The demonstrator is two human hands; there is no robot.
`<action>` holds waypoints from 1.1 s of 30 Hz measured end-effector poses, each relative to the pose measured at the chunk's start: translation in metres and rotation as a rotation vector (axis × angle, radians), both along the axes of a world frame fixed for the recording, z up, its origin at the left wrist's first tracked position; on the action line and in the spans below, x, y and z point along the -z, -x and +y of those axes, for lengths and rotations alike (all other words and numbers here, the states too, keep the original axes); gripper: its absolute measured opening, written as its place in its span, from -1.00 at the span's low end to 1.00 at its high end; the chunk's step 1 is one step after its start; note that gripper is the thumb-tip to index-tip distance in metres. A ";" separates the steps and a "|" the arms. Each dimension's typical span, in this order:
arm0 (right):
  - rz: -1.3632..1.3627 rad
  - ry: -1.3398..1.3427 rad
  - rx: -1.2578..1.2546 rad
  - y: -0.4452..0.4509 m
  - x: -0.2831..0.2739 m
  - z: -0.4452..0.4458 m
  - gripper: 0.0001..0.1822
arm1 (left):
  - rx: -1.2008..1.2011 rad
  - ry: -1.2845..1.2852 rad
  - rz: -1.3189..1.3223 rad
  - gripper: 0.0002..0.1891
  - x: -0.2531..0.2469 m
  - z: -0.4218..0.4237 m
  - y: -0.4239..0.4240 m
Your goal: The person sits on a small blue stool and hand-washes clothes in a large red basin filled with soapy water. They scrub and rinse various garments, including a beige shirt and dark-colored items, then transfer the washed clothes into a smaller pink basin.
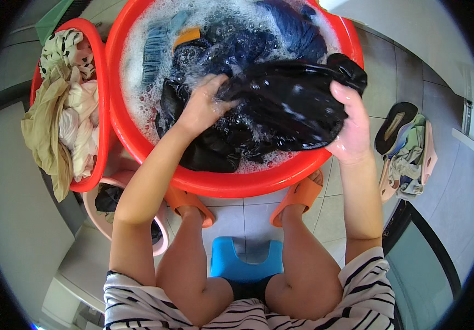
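Note:
A wet black garment (294, 103) stretches between my two hands above a large red plastic basin (228, 185) of soapy water. My right hand (352, 123) grips its right end near the basin's rim, thumb on top. At the garment's left end, my left hand (210, 101) has its fingers closed around the cloth, close to the water. Under and around it lie more soaked dark clothes (212, 150). Toward the far side float a navy garment (296, 29) and a ribbed blue piece of clothing (155, 53), with a small orange piece (187, 36) beside it. White suds ring the water.
To the left, a smaller red basin (104, 103) holds light-coloured clothes (78, 119), some hanging over its rim. Below it stands a pink tub (162, 239) with dark items. Slippers and socks (408, 156) lie on the tiles at right. A blue plastic stool (237, 264) is beneath me.

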State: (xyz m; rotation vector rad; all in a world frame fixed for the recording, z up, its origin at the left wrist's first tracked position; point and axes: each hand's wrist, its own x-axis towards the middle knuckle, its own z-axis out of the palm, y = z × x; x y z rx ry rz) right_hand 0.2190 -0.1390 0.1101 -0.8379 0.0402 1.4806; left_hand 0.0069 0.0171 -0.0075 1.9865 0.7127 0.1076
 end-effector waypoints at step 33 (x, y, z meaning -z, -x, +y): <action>0.304 -0.020 -0.072 0.064 0.090 0.055 -0.50 | -0.186 0.386 -0.318 -0.61 -0.030 -0.060 -0.020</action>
